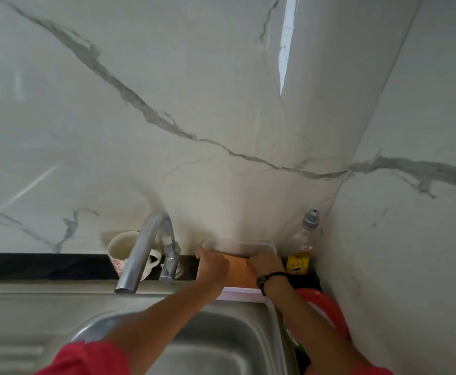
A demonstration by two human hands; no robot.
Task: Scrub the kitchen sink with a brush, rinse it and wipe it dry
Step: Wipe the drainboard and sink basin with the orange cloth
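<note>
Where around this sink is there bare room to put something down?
The ridged drainboard left of the basin is bare, as is the black ledge left of the mug. The back right corner is crowded: both hands on a plastic container, a bottle, something red.

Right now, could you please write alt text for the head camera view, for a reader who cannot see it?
Both hands, left hand and right hand, hold a clear plastic container with an orange inside, behind the steel sink against a marble wall. A faucet and a mug stand left of it, a bottle to its right.
</note>
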